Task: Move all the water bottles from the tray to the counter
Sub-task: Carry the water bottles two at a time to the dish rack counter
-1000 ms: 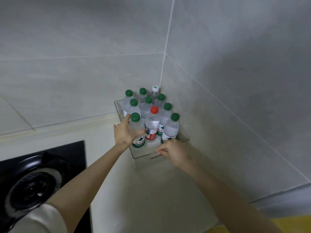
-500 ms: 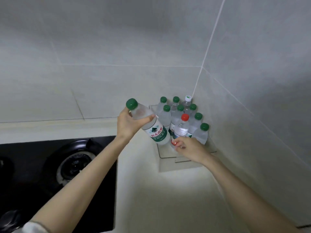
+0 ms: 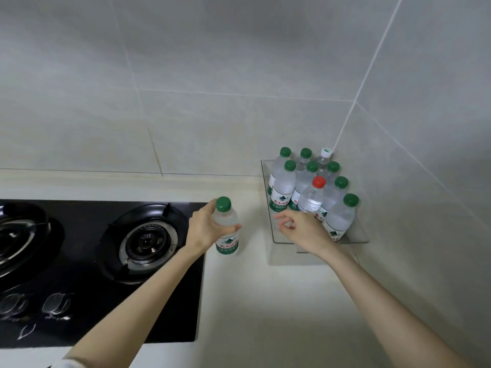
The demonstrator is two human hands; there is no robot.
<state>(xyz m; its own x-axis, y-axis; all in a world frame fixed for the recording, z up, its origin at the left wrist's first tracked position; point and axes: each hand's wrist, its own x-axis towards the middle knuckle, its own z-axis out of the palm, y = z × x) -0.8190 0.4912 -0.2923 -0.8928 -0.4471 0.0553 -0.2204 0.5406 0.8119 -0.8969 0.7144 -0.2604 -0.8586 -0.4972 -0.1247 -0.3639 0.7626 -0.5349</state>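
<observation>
Nine water bottles (image 3: 283,189) stand upright and packed together in a clear plastic tray (image 3: 357,235) pushed into the corner of the tiled wall (image 3: 212,75), at about 2 o'clock in the view. Seven have green caps. One, at the front of the cluster, is a red-capped bottle (image 3: 310,199), and one, at the very back against the corner seam, is a white-capped bottle (image 3: 324,158).

A tenth bottle, the green-capped water bottle (image 3: 227,244), is out of the tray. It is upright at the centre of the view, over the cream counter (image 3: 265,301), well apart from the tray at its 3 o'clock. The left hand (image 3: 206,231) grips it around the shoulder, thumb across the front and fingers behind. Whether its base touches the counter I cannot tell.

The right hand (image 3: 305,229) hangs in front of the tray's near left corner with its fingers loosely curled, holding nothing. It hides the lower part of the red-capped bottle and part of the tray's front edge.

At 9 o'clock of the held bottle, just beside it, runs the right edge of a black glass gas hob (image 3: 87,261). Its nearer burner (image 3: 147,241) is close to the left wrist, a second burner (image 3: 10,235) sits at the far left, and control knobs (image 3: 57,304) lie toward 7 o'clock. A white sleeve (image 3: 66,363) shows at the bottom edge.
</observation>
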